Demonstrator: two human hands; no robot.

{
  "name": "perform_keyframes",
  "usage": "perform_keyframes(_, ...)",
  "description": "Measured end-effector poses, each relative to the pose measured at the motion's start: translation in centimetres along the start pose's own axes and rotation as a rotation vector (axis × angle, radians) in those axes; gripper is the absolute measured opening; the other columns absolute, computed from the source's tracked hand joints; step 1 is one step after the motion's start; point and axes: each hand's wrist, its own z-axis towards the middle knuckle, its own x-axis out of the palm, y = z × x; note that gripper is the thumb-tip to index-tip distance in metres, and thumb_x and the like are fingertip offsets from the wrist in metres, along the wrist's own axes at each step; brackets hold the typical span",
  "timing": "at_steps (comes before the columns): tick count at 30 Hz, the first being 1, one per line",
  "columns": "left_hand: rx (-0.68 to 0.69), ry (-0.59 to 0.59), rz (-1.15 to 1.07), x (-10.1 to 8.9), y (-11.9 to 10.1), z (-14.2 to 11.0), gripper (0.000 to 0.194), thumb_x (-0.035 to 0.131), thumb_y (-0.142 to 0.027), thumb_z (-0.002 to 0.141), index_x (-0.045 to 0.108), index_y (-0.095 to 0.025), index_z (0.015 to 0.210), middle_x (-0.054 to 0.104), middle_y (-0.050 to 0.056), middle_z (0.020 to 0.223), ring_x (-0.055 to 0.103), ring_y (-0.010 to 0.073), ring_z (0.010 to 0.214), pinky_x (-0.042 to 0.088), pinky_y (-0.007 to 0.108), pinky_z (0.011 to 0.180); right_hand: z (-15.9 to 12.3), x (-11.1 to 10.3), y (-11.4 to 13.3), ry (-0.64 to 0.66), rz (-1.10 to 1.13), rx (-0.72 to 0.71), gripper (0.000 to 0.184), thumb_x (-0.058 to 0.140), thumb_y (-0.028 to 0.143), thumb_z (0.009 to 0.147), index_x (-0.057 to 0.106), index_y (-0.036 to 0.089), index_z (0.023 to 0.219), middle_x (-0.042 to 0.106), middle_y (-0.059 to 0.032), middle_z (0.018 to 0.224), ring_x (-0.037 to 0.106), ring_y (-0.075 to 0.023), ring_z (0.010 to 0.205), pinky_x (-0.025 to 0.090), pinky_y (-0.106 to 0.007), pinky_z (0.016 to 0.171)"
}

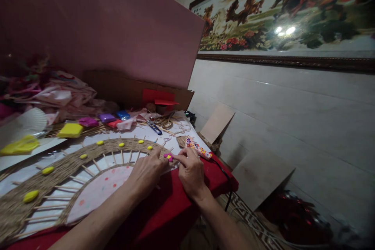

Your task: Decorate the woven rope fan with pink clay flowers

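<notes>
I see left hand (150, 168) and right hand (191, 174) slightly apart, fingertips flanking magenta flower (168, 157) at woven band (110, 147)'s end; can't tell if gripping.

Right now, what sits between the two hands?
In the head view, a yellow-centred pink flower sits between the left hand and the right hand.

A pale tiled wall (263, 105) carries a wide, dark-framed picture (243, 17) of horses, its surface throwing back bright spots of light (290, 30). A large, dull pink panel (117, 27) rises behind the red-covered table (216, 175). 2 flat boards (217, 123) lean near the wall, and a brown-and-cream patterned border (249, 215) runs along the dim floor (238, 224).
</notes>
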Motion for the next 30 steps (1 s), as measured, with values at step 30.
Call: perform_keyframes(30, -0.25, -0.006, -0.025, -0.22, 0.97, 0.07, 0.032, 0.035, -0.019, 0.082, 0.067, -0.019, 0.081, 0.056, 0.011, 0.093, 0.061, 0.0211, 0.071, 0.041, 0.031, 0.058, 0.32, 0.06, 0.76, 0.281, -0.046, -0.2, 0.033, 0.052, 0.005, 0.077, 0.068, 0.026, 0.097, 0.052, -0.0053, 0.098, 0.044, -0.0205, 0.098, 0.041, -0.032, 0.079)
